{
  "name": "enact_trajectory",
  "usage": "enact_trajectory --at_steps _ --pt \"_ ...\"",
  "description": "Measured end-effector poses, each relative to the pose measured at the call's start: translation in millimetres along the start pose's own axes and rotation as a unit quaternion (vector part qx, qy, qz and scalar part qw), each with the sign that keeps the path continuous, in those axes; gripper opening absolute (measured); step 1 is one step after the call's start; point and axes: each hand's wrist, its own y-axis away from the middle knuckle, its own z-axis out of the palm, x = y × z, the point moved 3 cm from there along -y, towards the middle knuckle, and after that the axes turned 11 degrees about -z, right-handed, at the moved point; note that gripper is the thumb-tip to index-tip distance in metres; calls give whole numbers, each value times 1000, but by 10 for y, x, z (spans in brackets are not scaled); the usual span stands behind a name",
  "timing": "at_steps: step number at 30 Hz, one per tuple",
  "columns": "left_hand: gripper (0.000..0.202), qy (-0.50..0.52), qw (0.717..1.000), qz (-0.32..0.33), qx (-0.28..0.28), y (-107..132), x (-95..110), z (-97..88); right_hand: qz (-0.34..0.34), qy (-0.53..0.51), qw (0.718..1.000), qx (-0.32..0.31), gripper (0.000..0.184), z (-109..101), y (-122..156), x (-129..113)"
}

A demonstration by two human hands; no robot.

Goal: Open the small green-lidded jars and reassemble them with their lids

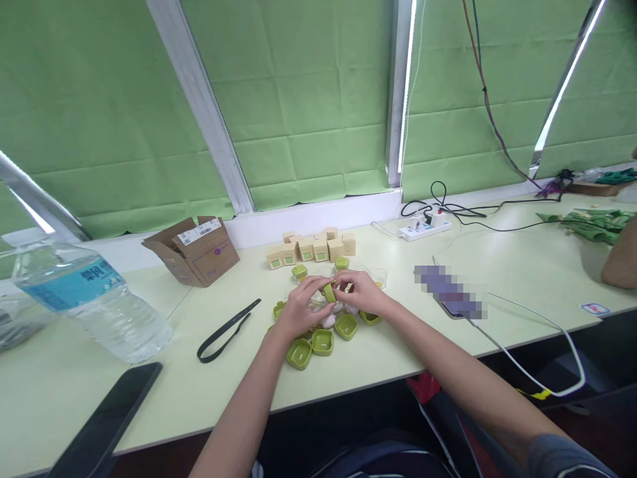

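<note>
Between both hands, a small green piece (329, 293), curved like a little cup or lid, is held up over the table. My left hand (300, 307) grips it from the left with thumb and fingers. From the right, my right hand (362, 292) pinches at it with the fingertips. Below and in front lie several small green square cups, among them one green cup (322, 342) near the front edge and another green cup (346, 326) to its right. Pale pink and white pieces (328, 321) sit under the hands, partly hidden. Clear plastic containers (379, 276) show behind.
Small tan boxes (305, 249) stand in a group behind the hands. An open cardboard box (202, 255), a black strap (219, 335), a water bottle (94, 299) and a dark phone (109, 418) lie left. Rightward are a power strip (425, 229), cables and a co-worker's arm (621, 255).
</note>
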Motion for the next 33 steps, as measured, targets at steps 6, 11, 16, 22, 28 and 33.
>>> enact_trajectory --at_steps 6,11,16,22,28,33 --pt "45 -10 1000 -25 -3 -7 7 -41 12 -5 1000 7 13 -16 5 21" --pt "42 -32 999 -40 11 10 -71 -114 38 -25 997 64 18 -113 12 74" --pt "42 -44 991 -100 79 15 -207 -237 52 -34 994 90 21 -159 14 113" --pt "42 -9 973 -190 127 11 -402 -408 29 -37 994 97 25 -141 11 111" --pt "30 105 937 -272 191 127 -754 -606 34 -38 995 82 23 -132 34 110" --pt "30 63 912 -352 201 208 -913 -658 33 -31 996 82 21 -118 47 108"
